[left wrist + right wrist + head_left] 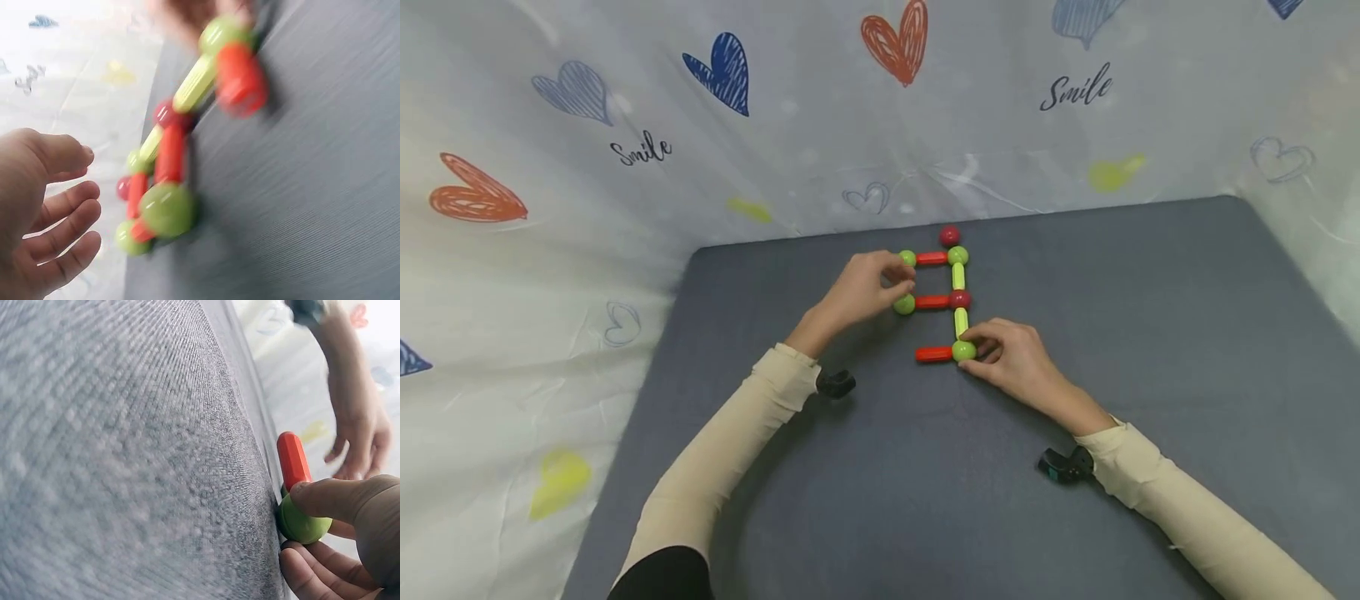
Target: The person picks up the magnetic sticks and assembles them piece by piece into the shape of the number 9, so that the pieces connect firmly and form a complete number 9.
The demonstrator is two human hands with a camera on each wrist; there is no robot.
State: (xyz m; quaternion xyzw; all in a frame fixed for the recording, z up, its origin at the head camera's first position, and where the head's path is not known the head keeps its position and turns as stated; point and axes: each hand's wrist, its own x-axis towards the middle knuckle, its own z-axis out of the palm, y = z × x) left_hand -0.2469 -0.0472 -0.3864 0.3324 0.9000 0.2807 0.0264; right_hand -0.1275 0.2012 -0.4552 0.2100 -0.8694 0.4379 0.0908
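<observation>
A joined frame of toy balls and rods lies on the table. My right hand [1011, 358] pinches the near green ball [963, 351] between thumb and fingers; a red rod [934, 355] sticks out leftward from it. Yellow-green rods [961, 322] link that ball to a red ball [960, 300] and a farther green ball [957, 256]. My left hand [871, 287] hovers by the two left-side green balls [167, 209], fingers loosely bent and holding nothing. Between those balls a short red piece [142, 230] shows in the left wrist view; the left fingers hide it in the head view.
Beyond the frame's far end, another red ball [950, 236] sits against or close to the green one. The grey table [1150, 333] ends at a white sheet [805, 108] printed with hearts behind and on the left. Each wrist wears a black camera [1063, 465].
</observation>
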